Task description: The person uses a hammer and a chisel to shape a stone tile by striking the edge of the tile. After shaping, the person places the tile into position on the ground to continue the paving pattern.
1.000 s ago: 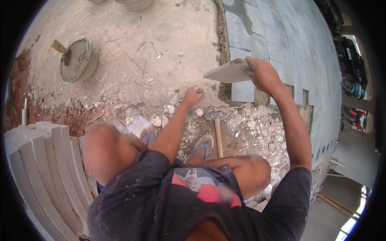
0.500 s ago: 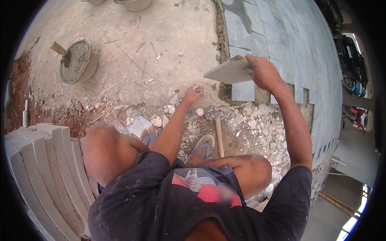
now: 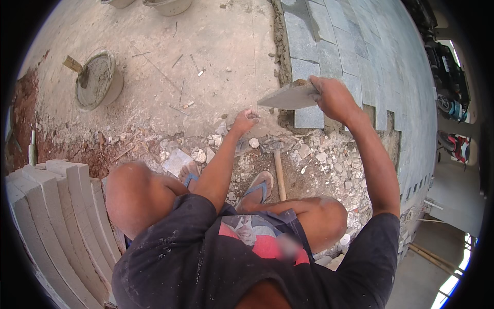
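My right hand grips a grey stone paver by its right end, with the thumb and fingers around the edge. The paver is tilted in the air at the near left end of the laid paving. It partly covers a laid paver behind it. My left hand hovers to the left over the bare ground near the rubble, its fingers curled in and nothing visible in them. Near my foot lies a hammer-like tool with a wooden handle; its head is partly lost among the rubble.
A bucket of wet mortar with a wooden-handled tool stands at the left. Slabs are stacked on edge at the lower left. Broken rubble surrounds my feet. A mortar strip borders the paving; motorbikes stand far right.
The paver in my right hand has come down slightly. My left hand stays curled in nearly the same place. The whole view has shifted a little.
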